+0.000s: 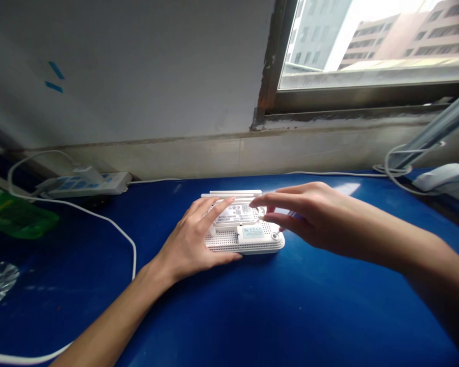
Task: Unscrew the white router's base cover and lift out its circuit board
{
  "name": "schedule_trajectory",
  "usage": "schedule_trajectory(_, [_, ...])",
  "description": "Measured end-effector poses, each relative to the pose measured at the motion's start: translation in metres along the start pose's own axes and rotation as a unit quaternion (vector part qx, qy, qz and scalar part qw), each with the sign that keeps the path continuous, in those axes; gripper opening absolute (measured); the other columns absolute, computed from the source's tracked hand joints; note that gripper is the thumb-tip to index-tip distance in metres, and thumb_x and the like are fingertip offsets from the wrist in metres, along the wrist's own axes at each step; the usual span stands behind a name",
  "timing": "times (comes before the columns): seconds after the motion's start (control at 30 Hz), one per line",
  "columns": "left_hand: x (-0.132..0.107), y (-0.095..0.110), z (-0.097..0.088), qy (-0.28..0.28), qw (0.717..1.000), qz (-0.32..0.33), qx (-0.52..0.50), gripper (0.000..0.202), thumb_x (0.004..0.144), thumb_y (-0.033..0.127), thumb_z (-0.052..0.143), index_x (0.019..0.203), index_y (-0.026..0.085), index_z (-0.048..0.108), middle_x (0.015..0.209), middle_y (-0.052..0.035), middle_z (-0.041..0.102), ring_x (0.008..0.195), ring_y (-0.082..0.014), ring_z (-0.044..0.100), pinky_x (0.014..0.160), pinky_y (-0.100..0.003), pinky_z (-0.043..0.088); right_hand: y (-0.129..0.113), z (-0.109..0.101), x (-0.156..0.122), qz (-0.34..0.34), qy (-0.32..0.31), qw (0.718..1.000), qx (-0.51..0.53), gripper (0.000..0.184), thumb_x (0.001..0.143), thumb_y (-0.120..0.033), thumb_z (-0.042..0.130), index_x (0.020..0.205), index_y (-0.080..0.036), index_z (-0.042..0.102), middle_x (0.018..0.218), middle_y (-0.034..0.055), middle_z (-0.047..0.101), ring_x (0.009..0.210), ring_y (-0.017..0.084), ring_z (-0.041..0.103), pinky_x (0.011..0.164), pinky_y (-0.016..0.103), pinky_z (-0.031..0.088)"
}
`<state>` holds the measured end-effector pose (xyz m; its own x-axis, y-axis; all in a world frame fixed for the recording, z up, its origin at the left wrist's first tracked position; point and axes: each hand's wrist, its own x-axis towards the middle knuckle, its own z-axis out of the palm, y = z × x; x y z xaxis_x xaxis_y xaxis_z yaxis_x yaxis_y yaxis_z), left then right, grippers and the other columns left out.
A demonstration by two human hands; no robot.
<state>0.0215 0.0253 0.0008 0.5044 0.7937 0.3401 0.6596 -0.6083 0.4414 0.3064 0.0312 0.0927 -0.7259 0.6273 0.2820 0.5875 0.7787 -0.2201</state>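
Observation:
A white router (224, 239) lies underside up on the blue table, its vented base, printed label and pale sticker (253, 232) showing. Flat antennas (235, 193) run along its far edge. My left hand (193, 234) grips the router's left end, thumb along the near side and fingers over the top. Over the router's right end, my right hand (302, 209) is bent with thumb and index fingertips close together at a round fitting. A pale purplish piece shows between these fingers, too hidden to name. Near the right front corner is a round white foot (275, 236).
A white power strip (90, 184) with a plugged-in adapter stands at the back left. Its white cable (115, 224) curves across the table. Left of it lie a green bottle (19, 214) and clear plastic (0, 280). A metal pole (432, 130) with wound cable rises at right.

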Motion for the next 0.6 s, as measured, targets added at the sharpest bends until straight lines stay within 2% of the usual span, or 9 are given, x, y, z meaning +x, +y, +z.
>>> schedule_trajectory(0.07, [-0.0002,0.0008,0.0006,0.0,1.0,-0.002,0.007,0.102,0.076,0.055,0.091,0.162,0.031,0.04,0.159,-0.0108,0.052,0.15,-0.0369,0.043,0.126,-0.057,0.04,-0.002,-0.0001,-0.0001,-0.015,-0.007,1.0,0.005,0.055,0.093,-0.009,0.062,0.144,-0.031,0.063,0.116,0.0066,0.079,0.084,0.019,0.076,0.065,0.025,0.053])
schedule_trajectory(0.13, [-0.0004,0.0022,0.0006,0.0,1.0,-0.004,0.012,0.104,0.076,0.056,0.09,0.163,0.03,0.039,0.159,-0.0114,0.052,0.15,-0.0369,0.043,0.126,-0.057,0.04,-0.0041,-0.0009,0.0001,-0.016,-0.015,1.0,0.004,0.065,0.09,-0.01,0.065,0.151,-0.032,0.056,0.122,0.0072,0.076,0.085,0.019,0.075,0.064,0.025,0.053])
schedule_trajectory(0.17, [-0.0004,0.003,0.0005,0.0,1.0,-0.005,0.015,0.104,0.077,0.057,0.09,0.163,0.03,0.04,0.159,-0.0115,0.052,0.15,-0.0369,0.043,0.126,-0.057,0.04,-0.0048,-0.0011,0.0006,-0.009,-0.016,1.0,0.001,0.061,0.092,-0.015,0.067,0.149,-0.031,0.058,0.121,0.0076,0.076,0.084,0.019,0.074,0.064,0.025,0.053])
schedule_trajectory(0.27, [-0.0005,0.0046,0.0002,-0.002,1.0,-0.008,0.02,0.1,0.077,0.057,0.089,0.161,0.029,0.043,0.159,-0.0117,0.053,0.149,-0.037,0.043,0.125,-0.056,0.041,-0.0052,-0.0006,0.0032,0.008,-0.018,1.0,-0.005,0.03,0.101,-0.031,0.065,0.131,-0.027,0.071,0.109,0.0074,0.079,0.081,0.021,0.076,0.067,0.028,0.055])
schedule_trajectory(0.33, [-0.0008,0.0049,0.0002,-0.001,1.0,-0.006,0.021,0.098,0.078,0.057,0.089,0.161,0.029,0.044,0.159,-0.0116,0.053,0.149,-0.037,0.043,0.125,-0.056,0.042,-0.0047,-0.001,0.0035,0.003,-0.024,1.0,-0.001,0.027,0.105,-0.025,0.058,0.127,-0.028,0.072,0.11,0.0063,0.08,0.086,0.021,0.077,0.071,0.029,0.055])
schedule_trajectory(0.43, [-0.0014,0.0045,0.0007,0.004,1.0,0.0,0.024,0.099,0.078,0.056,0.089,0.162,0.031,0.042,0.159,-0.0109,0.052,0.15,-0.0368,0.042,0.125,-0.057,0.04,-0.0048,-0.0041,0.0012,-0.018,-0.037,0.999,0.007,0.058,0.096,-0.009,0.057,0.149,-0.034,0.058,0.134,0.0058,0.073,0.095,0.02,0.077,0.071,0.026,0.055])
schedule_trajectory(0.5, [-0.0017,0.0043,0.001,0.004,1.0,-0.001,0.026,0.1,0.078,0.055,0.089,0.162,0.031,0.041,0.16,-0.0111,0.051,0.15,-0.0368,0.042,0.126,-0.057,0.04,-0.0051,-0.0054,0.0002,-0.019,-0.039,0.999,0.002,0.068,0.092,-0.01,0.062,0.154,-0.035,0.052,0.141,0.0064,0.069,0.093,0.02,0.076,0.069,0.026,0.054])
schedule_trajectory(0.53, [-0.0018,0.0043,0.0011,0.001,1.0,-0.002,0.027,0.1,0.078,0.055,0.089,0.162,0.031,0.041,0.16,-0.0115,0.05,0.15,-0.0368,0.042,0.126,-0.057,0.04,-0.0049,-0.0053,0.0003,-0.012,-0.037,0.999,-0.003,0.062,0.093,-0.014,0.065,0.152,-0.033,0.055,0.137,0.0071,0.071,0.09,0.02,0.076,0.068,0.026,0.054])
schedule_trajectory(0.6, [-0.0016,0.0044,0.0012,-0.006,1.0,-0.005,0.029,0.099,0.078,0.056,0.089,0.161,0.029,0.043,0.16,-0.0121,0.05,0.15,-0.0366,0.041,0.126,-0.056,0.04,-0.0035,-0.0037,0.0016,0.006,-0.028,1.0,-0.012,0.038,0.099,-0.025,0.066,0.136,-0.029,0.068,0.118,0.0073,0.079,0.082,0.02,0.076,0.066,0.027,0.053])
